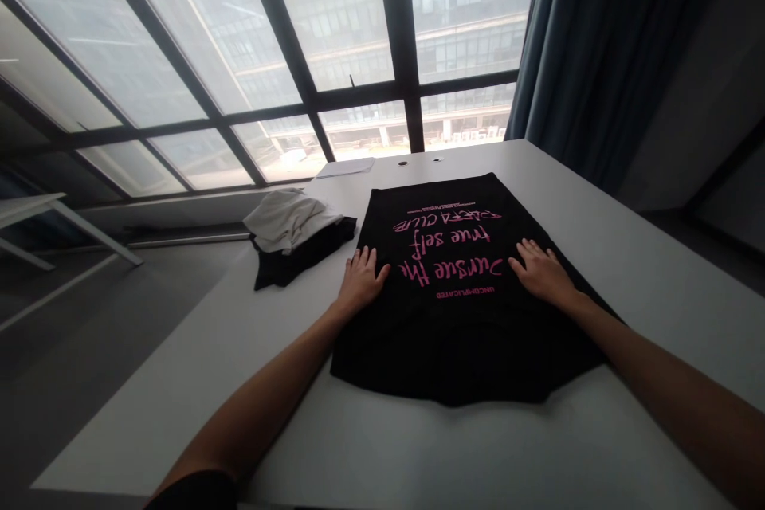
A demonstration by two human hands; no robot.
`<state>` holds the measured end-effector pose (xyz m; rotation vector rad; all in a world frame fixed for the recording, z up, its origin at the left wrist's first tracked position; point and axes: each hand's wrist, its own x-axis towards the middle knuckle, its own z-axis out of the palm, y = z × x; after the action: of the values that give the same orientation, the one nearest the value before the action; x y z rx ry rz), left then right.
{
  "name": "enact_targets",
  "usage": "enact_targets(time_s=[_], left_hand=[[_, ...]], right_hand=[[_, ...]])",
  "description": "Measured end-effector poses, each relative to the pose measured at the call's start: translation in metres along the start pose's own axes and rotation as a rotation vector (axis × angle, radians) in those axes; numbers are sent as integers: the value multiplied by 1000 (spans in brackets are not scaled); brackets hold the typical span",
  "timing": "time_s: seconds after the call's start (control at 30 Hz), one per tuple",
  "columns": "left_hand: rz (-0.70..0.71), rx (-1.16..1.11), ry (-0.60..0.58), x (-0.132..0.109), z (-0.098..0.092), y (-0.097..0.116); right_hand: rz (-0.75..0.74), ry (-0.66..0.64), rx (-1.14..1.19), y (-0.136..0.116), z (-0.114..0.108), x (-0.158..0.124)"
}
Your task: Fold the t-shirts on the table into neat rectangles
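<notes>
A black T-shirt point(460, 351) with pink lettering lies spread on the white table, its print upside down from where I look. My left hand point(362, 279) rests flat on the shirt's left side, fingers apart. On the right side of the print, my right hand point(543, 271) lies flat too, fingers spread and pointing away from me. Neither hand grips the cloth. The shirt's sleeves cannot be made out; its wavy near edge faces me.
Left of the shirt, a heap of clothes point(292, 223), light grey over black, sits at the edge of the white table point(197, 390). White sheets point(345, 167) lie at the far end. Windows stand beyond, a dark blue curtain point(598, 56) at right, and another table point(36, 207) at left.
</notes>
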<state>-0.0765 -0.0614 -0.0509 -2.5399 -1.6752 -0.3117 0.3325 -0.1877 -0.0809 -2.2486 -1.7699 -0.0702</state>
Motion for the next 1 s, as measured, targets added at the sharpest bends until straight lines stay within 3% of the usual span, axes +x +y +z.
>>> enact_targets(time_s=[0.1,0.27,0.43,0.63,0.77,0.87,1.0], left_hand=[[136,-59,40,-7,-9,7],[259,-108,-144,-14,-8,19],[264,-82,-144,-9,-1,18],[299,-52,-104,1,11,9],[311,-35,-79,5,18,5],[316,-26,-75,7,19,3],[316,-20,-72,7,18,4]], right_hand=[[-9,14,3,5,5,1],[0,20,29,3,10,1],[59,26,255,5,-20,7],[119,277,516,64,-74,17],[192,341,518,95,-84,15],[149,348,469,93,-83,14],[-63,234,353,64,-78,8]])
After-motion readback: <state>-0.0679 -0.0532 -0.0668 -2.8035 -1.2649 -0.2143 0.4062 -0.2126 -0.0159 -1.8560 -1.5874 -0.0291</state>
